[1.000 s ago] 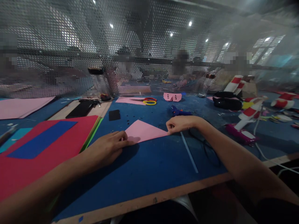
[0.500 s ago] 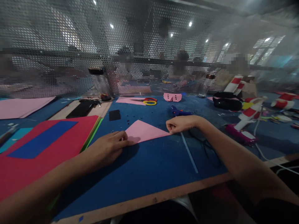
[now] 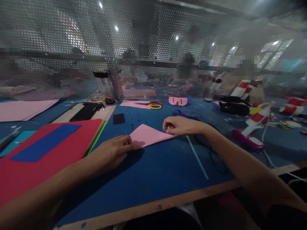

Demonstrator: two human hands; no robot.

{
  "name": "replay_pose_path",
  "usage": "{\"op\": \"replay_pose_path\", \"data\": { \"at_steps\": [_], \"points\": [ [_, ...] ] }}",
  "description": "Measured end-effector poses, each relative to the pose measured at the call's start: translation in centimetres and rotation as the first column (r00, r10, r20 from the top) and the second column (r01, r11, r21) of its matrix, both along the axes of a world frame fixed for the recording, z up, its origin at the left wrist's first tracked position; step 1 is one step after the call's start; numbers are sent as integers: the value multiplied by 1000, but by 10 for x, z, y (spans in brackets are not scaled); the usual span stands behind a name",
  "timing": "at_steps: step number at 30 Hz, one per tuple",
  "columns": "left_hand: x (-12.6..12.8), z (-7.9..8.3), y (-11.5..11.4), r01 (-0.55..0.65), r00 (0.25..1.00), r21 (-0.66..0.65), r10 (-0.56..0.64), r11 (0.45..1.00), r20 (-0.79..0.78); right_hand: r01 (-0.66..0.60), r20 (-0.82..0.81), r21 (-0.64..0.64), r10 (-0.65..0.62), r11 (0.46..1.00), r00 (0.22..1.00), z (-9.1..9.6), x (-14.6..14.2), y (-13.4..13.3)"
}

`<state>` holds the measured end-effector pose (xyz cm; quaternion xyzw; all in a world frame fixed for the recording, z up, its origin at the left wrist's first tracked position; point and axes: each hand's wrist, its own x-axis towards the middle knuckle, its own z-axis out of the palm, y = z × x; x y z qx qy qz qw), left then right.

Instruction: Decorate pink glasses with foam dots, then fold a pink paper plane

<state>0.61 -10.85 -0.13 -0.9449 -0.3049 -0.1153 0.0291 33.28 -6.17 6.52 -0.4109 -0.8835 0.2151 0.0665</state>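
A pink sheet of paper (image 3: pixel 150 136), folded to a triangle, lies on the blue tabletop in front of me. My left hand (image 3: pixel 117 148) has its fingers bent together on the paper's left corner, holding it against the table. Over the right part of the sheet is my right hand (image 3: pixel 177 125), its fingers curled in with nothing visible between them. Whether its fingertips touch the paper is hard to tell. Just behind that hand lies a blue glue gun (image 3: pixel 185 114), partly covered. A thin pale stick (image 3: pixel 198 157) rests to the right of the paper.
Red sheets (image 3: pixel 59 137) with a blue strip (image 3: pixel 45 143) lie left. Farther back are a black phone (image 3: pixel 83 111), scissors (image 3: pixel 155 105), a pink cutout with holes (image 3: pixel 177 101) and a jar (image 3: pixel 105 89). Headphones (image 3: pixel 233 105) and a magenta glue gun (image 3: pixel 248 140) lie right. Perforated mesh rises behind.
My right hand has moved left and slightly up, from the paper's right tip to over the sheet. My left hand stays on the left corner. The view has shifted slightly.
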Motion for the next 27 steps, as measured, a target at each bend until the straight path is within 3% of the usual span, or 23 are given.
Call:
{"op": "replay_pose_path", "data": {
  "at_steps": [3, 9, 17, 27],
  "points": [
    [0, 0, 1, 10, 1000, 6, -10, 1000, -7, -69, -139, 94, 82, 993, 987, -14, -27, -8],
    [0, -3, 1, 0, 1000, -28, 1, 1000, 10, -90, -57, 61, 93, 994, 994, -42, -65, -6],
    [4, 1, -1, -12, 1000, -37, 12, 999, 6, -134, -24, 6, 134, 991, 991, -41, -79, -4],
    [3, 3, -3, 3, 1000, -11, -3, 1000, 11, -9, 21, 24, 9, 1000, 1000, -43, -90, -11]
  ]
}}
